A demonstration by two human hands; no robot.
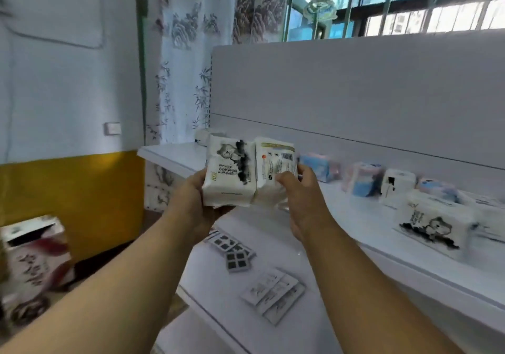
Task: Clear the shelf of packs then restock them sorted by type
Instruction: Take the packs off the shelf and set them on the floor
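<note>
My left hand grips a white pack with a cat drawing. My right hand grips a white pack with a barcode. I hold the two side by side, touching, above the shelf. The small writing on them is too blurry to read. On the shelf to the right sit blue and pink packs and another cat pack. A box stands on the floor, far left.

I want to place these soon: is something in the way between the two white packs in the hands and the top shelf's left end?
Nothing visible blocks it. Both hands hold the two white packs just above the top shelf, bare at its left end.
</note>
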